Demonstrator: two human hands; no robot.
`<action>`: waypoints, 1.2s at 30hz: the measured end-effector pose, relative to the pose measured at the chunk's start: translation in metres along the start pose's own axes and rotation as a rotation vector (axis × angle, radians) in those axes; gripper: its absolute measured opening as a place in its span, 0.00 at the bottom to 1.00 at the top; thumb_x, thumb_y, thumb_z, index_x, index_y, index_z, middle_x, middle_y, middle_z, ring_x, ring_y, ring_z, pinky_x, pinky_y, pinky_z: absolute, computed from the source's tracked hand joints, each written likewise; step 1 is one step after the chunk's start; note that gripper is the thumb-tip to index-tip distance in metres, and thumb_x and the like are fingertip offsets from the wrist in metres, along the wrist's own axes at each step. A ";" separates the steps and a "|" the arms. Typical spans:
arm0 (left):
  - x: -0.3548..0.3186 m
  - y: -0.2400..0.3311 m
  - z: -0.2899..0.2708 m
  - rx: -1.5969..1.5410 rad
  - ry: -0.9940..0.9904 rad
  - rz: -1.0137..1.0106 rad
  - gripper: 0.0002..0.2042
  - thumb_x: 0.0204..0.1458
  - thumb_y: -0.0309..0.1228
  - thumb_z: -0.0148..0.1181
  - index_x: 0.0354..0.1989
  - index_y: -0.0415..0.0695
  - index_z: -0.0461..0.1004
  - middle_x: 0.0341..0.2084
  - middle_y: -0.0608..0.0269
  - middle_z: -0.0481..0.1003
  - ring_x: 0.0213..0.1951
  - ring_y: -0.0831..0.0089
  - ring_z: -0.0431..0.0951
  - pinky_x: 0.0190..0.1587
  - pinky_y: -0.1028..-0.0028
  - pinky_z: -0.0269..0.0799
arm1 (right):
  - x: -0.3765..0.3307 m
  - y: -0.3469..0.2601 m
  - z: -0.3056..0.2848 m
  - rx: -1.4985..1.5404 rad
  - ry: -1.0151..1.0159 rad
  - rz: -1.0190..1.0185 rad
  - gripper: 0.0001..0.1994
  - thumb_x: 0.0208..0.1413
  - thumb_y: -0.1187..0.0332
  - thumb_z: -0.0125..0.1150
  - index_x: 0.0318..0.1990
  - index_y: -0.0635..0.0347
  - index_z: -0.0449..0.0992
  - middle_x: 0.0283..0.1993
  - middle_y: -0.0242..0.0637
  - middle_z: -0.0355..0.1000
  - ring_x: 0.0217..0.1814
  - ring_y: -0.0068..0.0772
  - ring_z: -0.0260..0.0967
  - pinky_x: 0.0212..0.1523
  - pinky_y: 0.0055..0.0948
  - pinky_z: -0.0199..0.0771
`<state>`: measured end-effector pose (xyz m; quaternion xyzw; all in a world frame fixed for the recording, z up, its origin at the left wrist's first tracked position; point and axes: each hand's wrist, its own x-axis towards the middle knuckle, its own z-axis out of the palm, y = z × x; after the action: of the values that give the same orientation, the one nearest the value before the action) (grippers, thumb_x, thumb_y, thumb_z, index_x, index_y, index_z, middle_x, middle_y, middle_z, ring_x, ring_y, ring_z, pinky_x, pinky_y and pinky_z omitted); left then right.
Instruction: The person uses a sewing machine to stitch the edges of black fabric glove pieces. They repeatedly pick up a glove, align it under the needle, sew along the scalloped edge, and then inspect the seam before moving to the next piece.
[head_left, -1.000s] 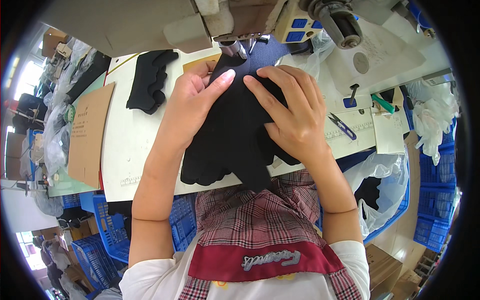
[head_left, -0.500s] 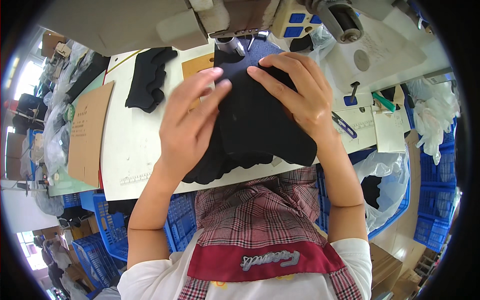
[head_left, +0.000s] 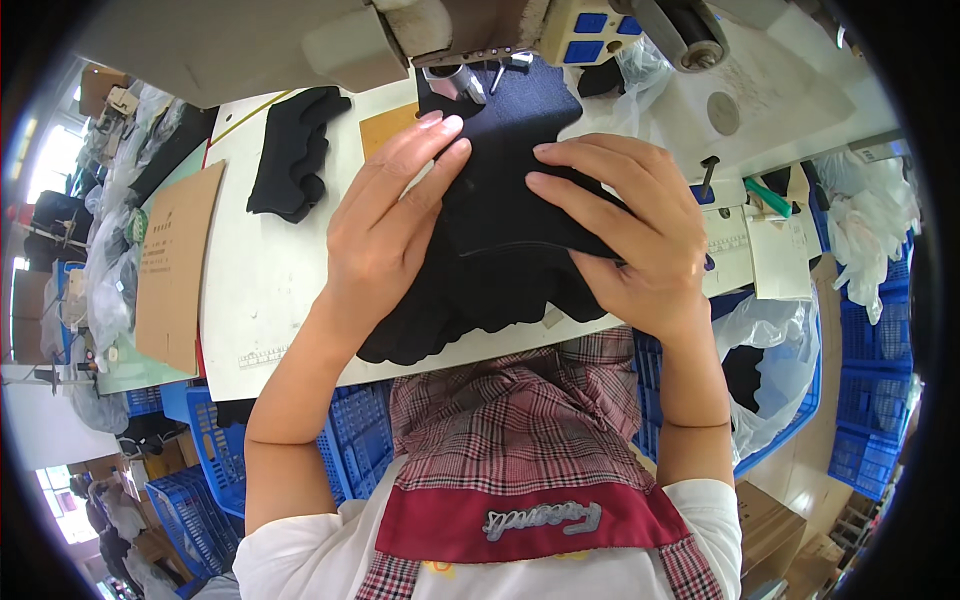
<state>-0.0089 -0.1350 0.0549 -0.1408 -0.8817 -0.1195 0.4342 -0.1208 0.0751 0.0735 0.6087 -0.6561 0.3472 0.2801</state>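
A black fabric piece (head_left: 505,205) lies under the sewing machine head (head_left: 470,45), its far end beneath the metal presser parts (head_left: 455,83). My left hand (head_left: 390,220) is at the piece's left edge, with its fingers stretched forward and the tips touching the cloth. On the right side my right hand (head_left: 645,225) has its fingers spread flat over the same piece, and its thumb is bent near the piece's near right edge. Under both lies a pile of black scalloped fabric (head_left: 455,305), reaching the table's front edge. Neither palm is wrapped round anything.
Black cut pieces (head_left: 290,155) lie on the white table (head_left: 260,290) at the left, beside a cardboard sheet (head_left: 180,265). A green-handled tool (head_left: 768,198) is at the right. Blue crates (head_left: 360,440) stand below the table, and a plastic-lined bin (head_left: 775,350) stands right.
The upper black piece has moved away from me under the machine, and its near edge is farther up. My right hand has shifted right and slightly nearer; my left hand has barely moved.
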 end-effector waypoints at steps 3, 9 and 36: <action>0.003 -0.003 0.001 0.002 0.003 -0.003 0.21 0.43 0.13 0.59 0.50 0.37 0.77 0.49 0.54 0.76 0.53 0.54 0.76 0.54 0.63 0.73 | 0.004 -0.006 0.006 -0.106 -0.023 0.016 0.23 0.32 0.75 0.66 0.44 0.59 0.80 0.48 0.36 0.72 0.49 0.41 0.70 0.46 0.37 0.71; 0.006 -0.005 0.007 0.028 0.036 0.002 0.20 0.45 0.13 0.60 0.49 0.39 0.77 0.48 0.55 0.76 0.50 0.55 0.77 0.50 0.65 0.73 | 0.012 -0.003 0.020 -0.256 -0.035 0.023 0.21 0.37 0.75 0.63 0.45 0.59 0.80 0.47 0.36 0.69 0.48 0.39 0.68 0.46 0.35 0.68; 0.013 0.000 0.018 0.373 0.021 0.036 0.17 0.46 0.20 0.61 0.48 0.36 0.75 0.41 0.57 0.77 0.41 0.63 0.79 0.37 0.71 0.78 | 0.013 0.005 0.039 -0.304 0.131 -0.073 0.16 0.38 0.74 0.60 0.40 0.62 0.79 0.45 0.37 0.71 0.48 0.38 0.69 0.48 0.37 0.69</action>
<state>-0.0294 -0.1272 0.0548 -0.0725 -0.8812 0.0523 0.4642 -0.1251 0.0365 0.0596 0.5590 -0.6588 0.2723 0.4236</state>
